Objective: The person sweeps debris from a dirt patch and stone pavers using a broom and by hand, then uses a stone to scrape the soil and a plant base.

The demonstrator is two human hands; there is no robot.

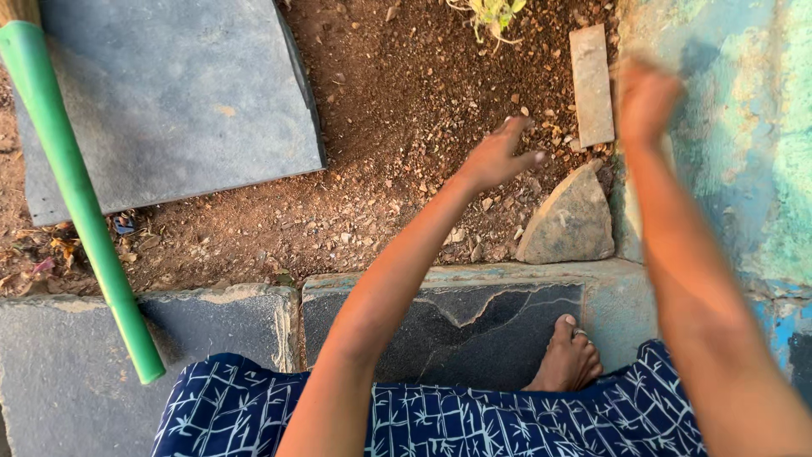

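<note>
Head cam: left hand (pixel 497 157) hangs open-fingered just left of the triangular rock (pixel 568 224); right hand (pixel 646 97) above it is too blurry, can't tell.

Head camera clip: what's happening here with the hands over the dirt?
A person stands barefoot on a cracked dark stone slab, both arms stretched out over reddish-brown pebbly soil. The left hand hovers open, fingers spread, above the soil and holds nothing. The right hand is motion-blurred near the flaking turquoise wall, beside a narrow rectangular stone piece. A green pole leans at the left.
</note>
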